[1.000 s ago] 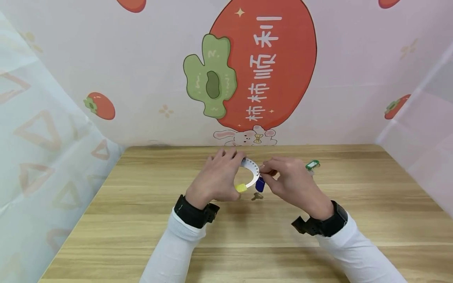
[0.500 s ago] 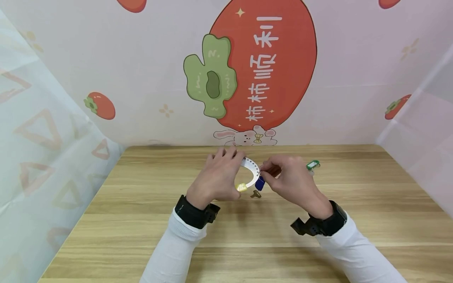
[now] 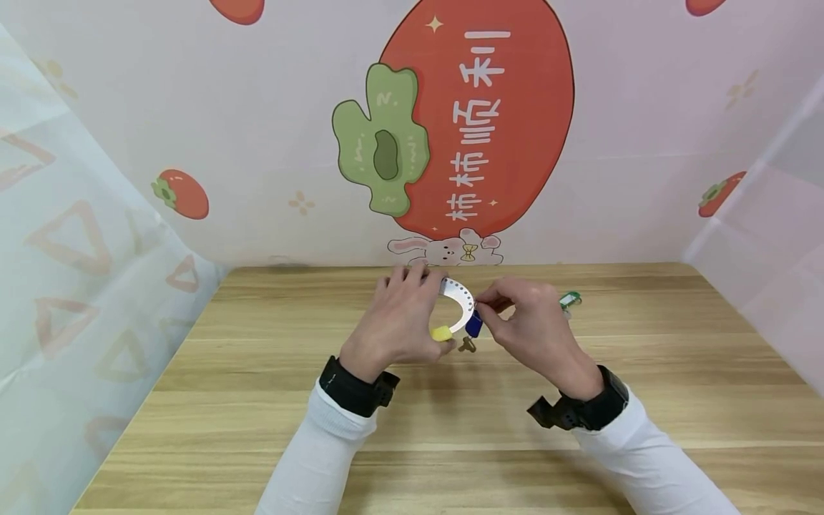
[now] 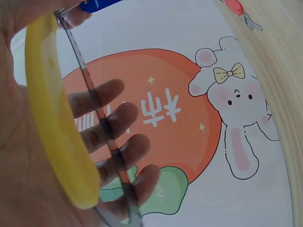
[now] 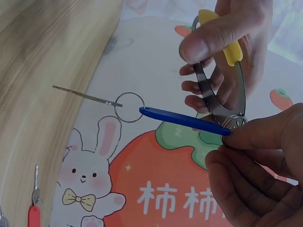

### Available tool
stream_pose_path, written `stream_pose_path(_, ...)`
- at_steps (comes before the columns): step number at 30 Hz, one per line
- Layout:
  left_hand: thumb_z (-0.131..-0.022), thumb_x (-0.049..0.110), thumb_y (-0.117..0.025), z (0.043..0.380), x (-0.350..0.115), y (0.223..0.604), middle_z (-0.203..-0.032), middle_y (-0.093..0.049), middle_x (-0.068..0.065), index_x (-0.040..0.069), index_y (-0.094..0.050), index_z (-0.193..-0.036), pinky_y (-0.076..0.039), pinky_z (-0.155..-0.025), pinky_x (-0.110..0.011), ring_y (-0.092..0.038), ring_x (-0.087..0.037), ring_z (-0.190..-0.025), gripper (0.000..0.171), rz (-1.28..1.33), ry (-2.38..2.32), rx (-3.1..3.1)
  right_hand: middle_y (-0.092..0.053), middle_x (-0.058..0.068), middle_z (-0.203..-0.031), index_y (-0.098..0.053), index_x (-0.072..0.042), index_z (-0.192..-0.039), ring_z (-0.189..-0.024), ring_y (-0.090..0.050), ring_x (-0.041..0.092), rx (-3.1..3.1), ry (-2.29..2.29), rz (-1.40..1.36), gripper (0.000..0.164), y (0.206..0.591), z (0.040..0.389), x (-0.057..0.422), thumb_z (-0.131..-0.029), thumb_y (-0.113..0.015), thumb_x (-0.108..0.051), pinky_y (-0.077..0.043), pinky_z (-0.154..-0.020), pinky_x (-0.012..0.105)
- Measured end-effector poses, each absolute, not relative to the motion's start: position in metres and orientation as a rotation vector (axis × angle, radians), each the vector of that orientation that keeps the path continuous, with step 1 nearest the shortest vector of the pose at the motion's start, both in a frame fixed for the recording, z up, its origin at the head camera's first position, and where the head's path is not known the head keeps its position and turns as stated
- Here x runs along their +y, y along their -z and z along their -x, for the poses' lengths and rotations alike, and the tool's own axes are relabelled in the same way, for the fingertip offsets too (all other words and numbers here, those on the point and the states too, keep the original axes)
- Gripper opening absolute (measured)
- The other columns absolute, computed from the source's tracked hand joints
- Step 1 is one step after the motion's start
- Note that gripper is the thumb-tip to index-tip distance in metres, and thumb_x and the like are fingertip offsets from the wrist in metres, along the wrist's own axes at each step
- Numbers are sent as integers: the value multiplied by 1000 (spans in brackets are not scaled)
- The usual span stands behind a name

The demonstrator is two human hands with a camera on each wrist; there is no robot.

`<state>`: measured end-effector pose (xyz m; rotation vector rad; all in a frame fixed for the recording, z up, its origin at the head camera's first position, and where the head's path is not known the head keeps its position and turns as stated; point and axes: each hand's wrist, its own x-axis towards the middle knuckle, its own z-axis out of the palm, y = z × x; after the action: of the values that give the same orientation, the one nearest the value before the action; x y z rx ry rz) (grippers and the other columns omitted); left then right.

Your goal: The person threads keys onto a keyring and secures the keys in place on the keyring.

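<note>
My left hand (image 3: 402, 315) grips a horseshoe-shaped metal plate (image 3: 465, 307) with a row of holes along its curve. Its yellow handle (image 4: 59, 113) lies across the palm, beneath the thumb, and the fingers show behind the metal. At the plate's right side, my right hand (image 3: 531, 329) pinches a small metal ring (image 5: 234, 122) at the end of a blue key tag (image 5: 184, 121), right at the plate's holes. From the tag's other end hangs a split ring (image 5: 129, 107) with a key (image 3: 468, 345) on it. The right fingertips partly hide the pinched ring.
A green key tag (image 3: 569, 300) lies on the wooden table (image 3: 450, 450), beyond the right hand. A red key tag (image 5: 33, 216) with a key shows in both wrist views. Behind the table stands a wall sheet (image 3: 290, 129) printed with persimmons and a rabbit.
The plate has risen slightly in the head view, and the blue tag with its key has moved up along with it. Both hands keep their hold, with the right fingertips slightly higher.
</note>
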<state>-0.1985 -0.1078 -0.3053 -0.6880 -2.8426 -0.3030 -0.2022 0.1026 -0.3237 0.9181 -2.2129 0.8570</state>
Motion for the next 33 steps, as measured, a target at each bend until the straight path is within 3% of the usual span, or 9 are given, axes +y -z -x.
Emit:
stream_pose_path(9, -66, 34, -84, 204, -105, 310, -131, -53, -6, 17, -50, -146, -38, -105, -54, -44, -31, -125, 89, 677, 283, -2688, -73, 4, -83, -74, -3, -90, -72, -71, 14, -2159, -828, -888, 15, 325, 204, 102, -79, -82, 4, -58, -65, 32)
stream_pose_path(24, -63, 29, -83, 211, -100, 319, -134, -53, -6, 17, -54, -138, -37, -104, -53, -43, -31, -128, 82, 659, 218, -2590, -70, 8, -89, -74, -1, -92, -78, -73, 24, -2116, -679, -939, 19, 328, 207, 104, -77, -85, 3, -59, -66, 37)
stream_pose_path(33, -62, 31, -83, 218, -97, 328, -129, -54, -8, 13, -55, -134, -39, -100, -52, -45, -32, -122, 80, 676, 160, -2503, -70, 8, -88, -75, -1, -92, -76, -71, 22, -2130, -618, -931, 20, 330, 209, 105, -76, -86, 4, -57, -62, 35)
